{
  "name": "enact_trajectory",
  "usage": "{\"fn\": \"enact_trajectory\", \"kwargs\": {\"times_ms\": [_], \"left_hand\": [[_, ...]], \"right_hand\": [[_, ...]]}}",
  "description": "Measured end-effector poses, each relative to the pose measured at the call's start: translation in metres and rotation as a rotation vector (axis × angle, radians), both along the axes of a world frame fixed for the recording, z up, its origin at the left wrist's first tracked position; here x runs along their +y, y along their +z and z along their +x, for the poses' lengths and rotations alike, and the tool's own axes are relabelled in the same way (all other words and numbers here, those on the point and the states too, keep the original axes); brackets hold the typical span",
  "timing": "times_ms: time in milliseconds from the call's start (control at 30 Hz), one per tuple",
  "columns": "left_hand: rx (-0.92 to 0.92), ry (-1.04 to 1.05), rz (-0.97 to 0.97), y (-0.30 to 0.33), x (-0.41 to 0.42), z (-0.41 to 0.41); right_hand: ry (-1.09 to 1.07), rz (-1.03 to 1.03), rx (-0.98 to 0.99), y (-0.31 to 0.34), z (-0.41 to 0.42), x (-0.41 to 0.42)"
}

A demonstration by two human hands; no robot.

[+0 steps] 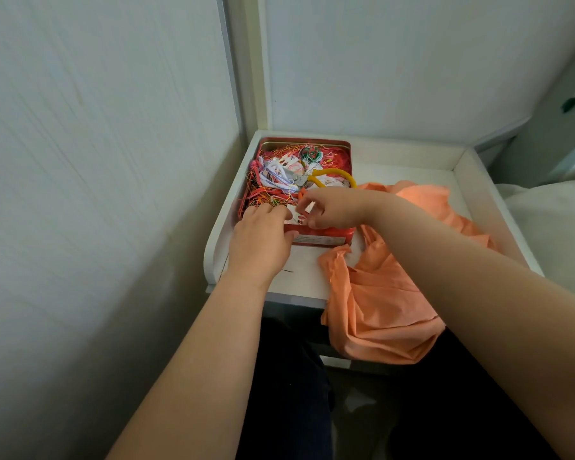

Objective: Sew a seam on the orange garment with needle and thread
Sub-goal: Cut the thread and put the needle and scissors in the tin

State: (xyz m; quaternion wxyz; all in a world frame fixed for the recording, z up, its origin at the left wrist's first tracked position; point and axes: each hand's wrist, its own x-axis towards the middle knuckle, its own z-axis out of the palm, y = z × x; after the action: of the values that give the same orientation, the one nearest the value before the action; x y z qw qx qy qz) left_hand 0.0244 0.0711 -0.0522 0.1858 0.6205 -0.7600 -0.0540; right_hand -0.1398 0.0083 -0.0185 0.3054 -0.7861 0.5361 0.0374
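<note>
Thread prep stage, no stitching yet.
Both hands, left hand point(263, 234) and right hand point(329, 207), pinch a white thread card point(296, 215) over the near edge of the red tin point(319, 239). Orange garment point(379, 293) lies untouched under the right forearm, draped off the bench point(299, 273). Needle not identifiable; threading and seam remain.

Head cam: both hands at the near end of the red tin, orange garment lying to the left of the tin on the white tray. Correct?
One slip: the orange garment lies to the right of the red tin, draped over the front edge of the white tray, as the head view shows. The rest holds: the left hand and right hand are both at the tin's near end, on a small white card.
</note>
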Motion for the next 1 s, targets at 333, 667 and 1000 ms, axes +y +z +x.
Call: {"fn": "enact_trajectory", "kwargs": {"times_ms": [333,667,1000], "left_hand": [[0.174,-0.028,-0.115,0.004,-0.001,-0.008],[0.334,0.038,-0.076,0.010,0.007,-0.006],[0.209,-0.175,0.141,0.007,0.027,-0.029]], "right_hand": [[-0.184,-0.156,-0.519,0.001,0.006,0.012],[-0.388,-0.317,-0.276,0.023,-0.006,0.041],[-0.471,-0.101,-0.700,-0.007,-0.028,0.084]]}}
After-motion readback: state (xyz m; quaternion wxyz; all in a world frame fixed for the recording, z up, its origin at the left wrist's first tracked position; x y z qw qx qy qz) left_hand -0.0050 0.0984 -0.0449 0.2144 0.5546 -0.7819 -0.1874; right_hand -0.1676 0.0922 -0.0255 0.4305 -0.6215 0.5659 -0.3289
